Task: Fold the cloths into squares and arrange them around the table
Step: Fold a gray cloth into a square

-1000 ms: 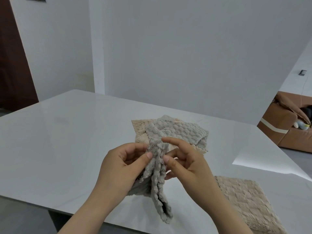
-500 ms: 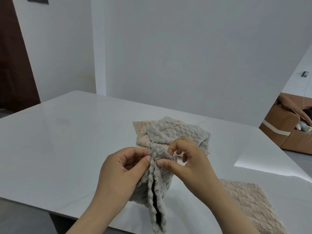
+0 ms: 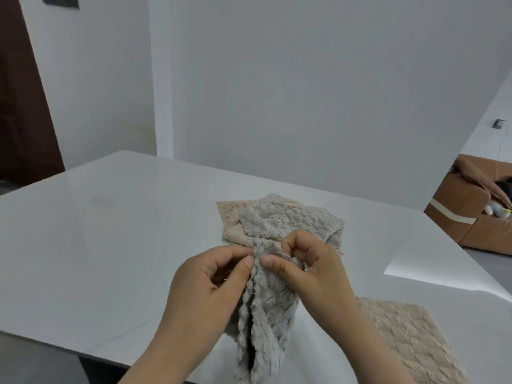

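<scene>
We see a white wall [image 3: 304,92] filling most of the view behind a large, glossy white table [image 3: 110,245]. A dark door [image 3: 22,120] stands at the far left and a brown sofa [image 3: 471,217] at the far right, beyond the table's corner.

On the table's middle lies a loose pile: a rumpled grey cloth [image 3: 291,223] draped over a beige cloth [image 3: 231,220], whose left edge shows from beneath. Near the front right edge we find a folded beige cloth [image 3: 401,333] lying flat, its near part hidden by the right forearm. The hands partly cover the pile's near edge.

The held grey cloth [image 3: 266,314] is fluffy, with a waffle-like texture. It hangs in long vertical folds, bunched at the top and open in a dark slit lower down, in front of the table's near edge.

The left hand [image 3: 210,289] pinches the cloth's top edge between thumb and curled fingers from the left. The right hand [image 3: 313,273] pinches the same edge from the right, thumb on the near face and forefinger hooked over. The two thumbs sit just beside each other, and the cloth hangs below both grips, between the wrists.
</scene>
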Demonstrator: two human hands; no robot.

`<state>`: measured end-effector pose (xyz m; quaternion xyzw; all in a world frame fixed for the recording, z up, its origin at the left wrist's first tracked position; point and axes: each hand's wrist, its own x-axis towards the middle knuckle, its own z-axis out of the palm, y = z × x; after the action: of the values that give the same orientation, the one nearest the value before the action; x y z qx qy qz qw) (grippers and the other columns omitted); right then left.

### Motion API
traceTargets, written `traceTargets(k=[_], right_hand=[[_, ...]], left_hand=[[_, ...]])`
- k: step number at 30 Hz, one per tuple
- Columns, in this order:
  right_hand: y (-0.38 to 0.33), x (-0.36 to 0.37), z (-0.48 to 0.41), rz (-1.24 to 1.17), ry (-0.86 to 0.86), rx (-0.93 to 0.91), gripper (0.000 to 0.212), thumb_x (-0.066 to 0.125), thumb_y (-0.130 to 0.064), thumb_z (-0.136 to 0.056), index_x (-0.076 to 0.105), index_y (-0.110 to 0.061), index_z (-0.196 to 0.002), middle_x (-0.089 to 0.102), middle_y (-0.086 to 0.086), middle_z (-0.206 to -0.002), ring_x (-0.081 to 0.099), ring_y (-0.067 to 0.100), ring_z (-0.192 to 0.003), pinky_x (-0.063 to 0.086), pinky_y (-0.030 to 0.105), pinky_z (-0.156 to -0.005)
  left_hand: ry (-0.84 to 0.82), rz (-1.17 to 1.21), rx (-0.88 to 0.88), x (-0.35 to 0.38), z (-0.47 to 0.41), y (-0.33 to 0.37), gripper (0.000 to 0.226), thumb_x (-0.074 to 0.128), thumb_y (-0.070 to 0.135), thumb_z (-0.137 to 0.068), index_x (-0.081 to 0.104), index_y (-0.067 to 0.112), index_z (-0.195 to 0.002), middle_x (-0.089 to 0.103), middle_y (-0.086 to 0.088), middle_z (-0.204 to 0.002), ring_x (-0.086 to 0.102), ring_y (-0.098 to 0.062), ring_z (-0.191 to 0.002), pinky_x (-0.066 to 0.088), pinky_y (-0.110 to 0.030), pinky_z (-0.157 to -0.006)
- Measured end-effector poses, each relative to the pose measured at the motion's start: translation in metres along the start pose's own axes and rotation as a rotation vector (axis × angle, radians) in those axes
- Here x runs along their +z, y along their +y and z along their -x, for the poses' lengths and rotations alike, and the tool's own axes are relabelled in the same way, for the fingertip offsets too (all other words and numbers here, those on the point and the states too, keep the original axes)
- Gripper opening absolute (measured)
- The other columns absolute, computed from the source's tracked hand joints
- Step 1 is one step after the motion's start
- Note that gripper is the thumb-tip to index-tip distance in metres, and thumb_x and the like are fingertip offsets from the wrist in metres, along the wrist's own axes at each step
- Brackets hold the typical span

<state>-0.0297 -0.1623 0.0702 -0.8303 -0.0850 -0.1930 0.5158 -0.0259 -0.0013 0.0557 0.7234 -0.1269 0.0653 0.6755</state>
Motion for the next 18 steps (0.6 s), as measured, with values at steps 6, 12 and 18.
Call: traceTargets(k=[6, 12, 18], right_hand=[[0.002, 0.000, 0.000, -0.009, 0.016, 0.022, 0.033, 0.079, -0.029, -0.076, 0.049, -0.014, -0.069, 0.035, -0.010, -0.051, 0.028, 0.005, -0.050, 0.024, 0.017, -0.048], [0.001, 0.000, 0.001, -0.063, -0.020, 0.060, 0.031, 0.079, -0.033, -0.073, 0.052, -0.017, -0.069, 0.038, -0.011, -0.049, 0.029, 0.007, -0.049, 0.025, 0.017, -0.046], [0.008, -0.013, 0.002, -0.188, -0.183, 0.125, 0.022, 0.072, -0.048, -0.077, 0.069, -0.031, -0.091, 0.069, 0.002, -0.073, 0.060, 0.008, -0.071, 0.045, 0.018, -0.067]], left_hand=[[-0.053, -0.077, 0.024, 0.000, 0.005, -0.001, 0.013, 0.066, 0.030, -0.084, 0.074, 0.038, -0.092, 0.065, -0.010, -0.065, 0.057, -0.022, -0.052, 0.056, -0.044, -0.057], [0.030, -0.057, -0.012, -0.002, 0.000, -0.004, 0.014, 0.072, 0.015, -0.080, 0.077, 0.026, -0.088, 0.071, 0.012, -0.063, 0.059, 0.005, -0.047, 0.043, -0.014, -0.050], [0.066, 0.041, -0.039, -0.007, -0.006, -0.003, 0.016, 0.071, 0.005, -0.079, 0.077, 0.019, -0.084, 0.076, 0.006, -0.076, 0.072, -0.008, -0.074, 0.053, -0.016, -0.069]])
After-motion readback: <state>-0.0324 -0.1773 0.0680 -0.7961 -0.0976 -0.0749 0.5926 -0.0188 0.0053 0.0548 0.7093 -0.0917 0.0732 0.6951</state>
